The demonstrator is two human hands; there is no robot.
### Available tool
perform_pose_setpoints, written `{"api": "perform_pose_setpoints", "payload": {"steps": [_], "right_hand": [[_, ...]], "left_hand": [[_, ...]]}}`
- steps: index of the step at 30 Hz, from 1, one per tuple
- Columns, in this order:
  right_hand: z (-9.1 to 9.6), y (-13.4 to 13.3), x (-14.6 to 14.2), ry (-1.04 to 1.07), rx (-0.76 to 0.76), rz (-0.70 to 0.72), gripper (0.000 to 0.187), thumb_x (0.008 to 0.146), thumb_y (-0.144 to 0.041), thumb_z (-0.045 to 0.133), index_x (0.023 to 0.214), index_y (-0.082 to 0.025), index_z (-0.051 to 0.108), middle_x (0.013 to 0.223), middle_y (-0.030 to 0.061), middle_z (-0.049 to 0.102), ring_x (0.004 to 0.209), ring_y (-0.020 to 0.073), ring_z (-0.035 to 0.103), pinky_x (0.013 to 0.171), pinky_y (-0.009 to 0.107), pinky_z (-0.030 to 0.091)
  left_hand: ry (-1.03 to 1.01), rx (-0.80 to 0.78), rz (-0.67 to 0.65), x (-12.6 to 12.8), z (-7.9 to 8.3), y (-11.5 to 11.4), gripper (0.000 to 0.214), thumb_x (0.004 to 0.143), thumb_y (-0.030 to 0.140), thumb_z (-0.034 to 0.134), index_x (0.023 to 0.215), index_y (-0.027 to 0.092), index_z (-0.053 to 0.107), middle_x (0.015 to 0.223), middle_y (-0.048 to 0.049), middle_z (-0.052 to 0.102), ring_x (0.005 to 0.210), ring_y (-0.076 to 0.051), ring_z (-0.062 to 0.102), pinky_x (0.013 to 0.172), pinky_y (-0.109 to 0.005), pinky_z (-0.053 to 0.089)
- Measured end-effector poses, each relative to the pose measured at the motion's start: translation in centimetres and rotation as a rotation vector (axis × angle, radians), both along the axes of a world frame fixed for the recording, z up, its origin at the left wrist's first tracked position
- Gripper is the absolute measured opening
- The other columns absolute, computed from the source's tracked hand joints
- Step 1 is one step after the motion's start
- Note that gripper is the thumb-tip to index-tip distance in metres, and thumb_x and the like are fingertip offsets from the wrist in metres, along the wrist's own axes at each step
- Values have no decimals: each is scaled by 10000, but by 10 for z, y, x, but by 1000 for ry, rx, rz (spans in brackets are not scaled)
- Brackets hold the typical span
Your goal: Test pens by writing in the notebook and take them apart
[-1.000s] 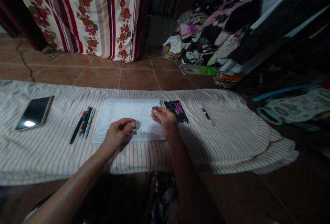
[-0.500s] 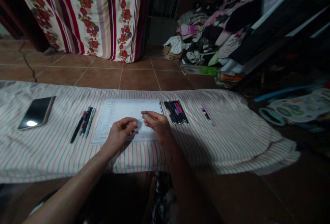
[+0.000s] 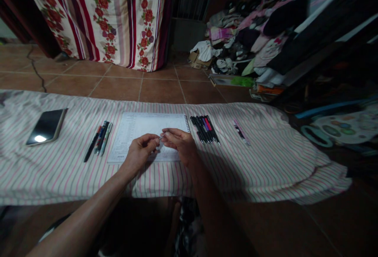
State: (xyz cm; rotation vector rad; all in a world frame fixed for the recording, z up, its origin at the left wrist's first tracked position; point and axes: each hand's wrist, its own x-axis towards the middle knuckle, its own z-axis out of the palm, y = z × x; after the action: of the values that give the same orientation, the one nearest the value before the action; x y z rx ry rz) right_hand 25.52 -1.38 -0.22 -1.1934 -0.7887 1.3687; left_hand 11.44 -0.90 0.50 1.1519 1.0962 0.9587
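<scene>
Above the spiral notebook (image 3: 153,121), both hands meet near its middle. My left hand (image 3: 144,146) is closed in a pinch on a small thin piece (image 3: 161,137), too small to name, which points toward the other hand. Fingers bent and pressed together, my right hand (image 3: 180,143) pinches at the far side of that piece; what else it may hold is hidden. Right of the notebook lies a row of several dark pens (image 3: 204,129), one red and one purple among them. To its left rest several more pens (image 3: 100,138).
A phone (image 3: 47,126) lies at the left on the striped cloth (image 3: 265,162). One pink-and-black pen (image 3: 240,132) lies apart on the right. Beyond are a floral curtain (image 3: 118,20), a tiled floor (image 3: 159,87) and a heap of clothes (image 3: 251,36).
My two hands have come closer, so the thin piece in the left now reaches the right fingertips. The whole view has shifted slightly; the pens and notebook lie as before.
</scene>
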Motion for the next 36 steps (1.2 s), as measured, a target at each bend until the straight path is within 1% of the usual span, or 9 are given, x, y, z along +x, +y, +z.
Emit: {"api": "perform_pose_setpoints", "payload": {"steps": [6,10,15,19,24,29,33,36], "right_hand": [[1,-1,-1,-10,-15,15,254,605,-335,710,808,-183,693,777,30,700,686,126,653,623,231,520],[-4,1,-1,-28,4,9,262,600,-348,708,808,-190,699,778,29,701,687,134,655,638,252,527],[-11,5,-2,-93,22,10,264,573,-346,712,782,-185,710,717,26,694,667,151,651,629,275,538],[-12,5,-2,-143,49,30,260,589,-347,691,791,-186,715,714,24,694,672,150,643,620,274,536],[-14,6,-2,-218,108,31,266,596,-335,674,809,-183,719,744,28,700,676,151,635,614,273,530],[-11,5,-2,-269,148,43,233,639,-301,639,831,-196,721,788,26,709,699,156,643,633,273,530],[-8,3,-3,-294,154,68,223,658,-288,629,845,-207,719,797,24,710,711,160,647,667,291,531],[-9,3,-2,-285,158,76,254,656,-299,637,880,-205,710,813,29,707,748,172,648,664,295,531]], "left_hand": [[-13,-7,13,0,1,0,243,618,351,689,731,138,656,576,27,593,495,-79,486,495,-206,396],[-24,-3,6,-1,1,0,244,618,351,689,729,137,656,580,26,594,499,-78,488,501,-207,399],[-19,-7,4,0,0,0,246,627,350,686,743,135,657,561,30,584,493,-76,479,489,-203,381],[-4,5,0,0,-2,0,243,646,353,678,753,136,661,541,32,577,497,-79,480,498,-206,378],[-15,15,-2,-1,-5,0,252,654,355,681,778,137,657,577,28,592,507,-82,492,518,-216,397],[-15,21,2,-1,-6,0,267,656,346,685,811,132,648,591,20,604,522,-89,510,532,-220,395],[-24,5,18,0,-3,0,283,629,366,698,784,137,635,554,27,592,507,-95,510,530,-226,389],[-29,12,23,1,-2,1,278,609,368,709,755,144,632,542,27,592,503,-99,509,531,-231,388]]}}
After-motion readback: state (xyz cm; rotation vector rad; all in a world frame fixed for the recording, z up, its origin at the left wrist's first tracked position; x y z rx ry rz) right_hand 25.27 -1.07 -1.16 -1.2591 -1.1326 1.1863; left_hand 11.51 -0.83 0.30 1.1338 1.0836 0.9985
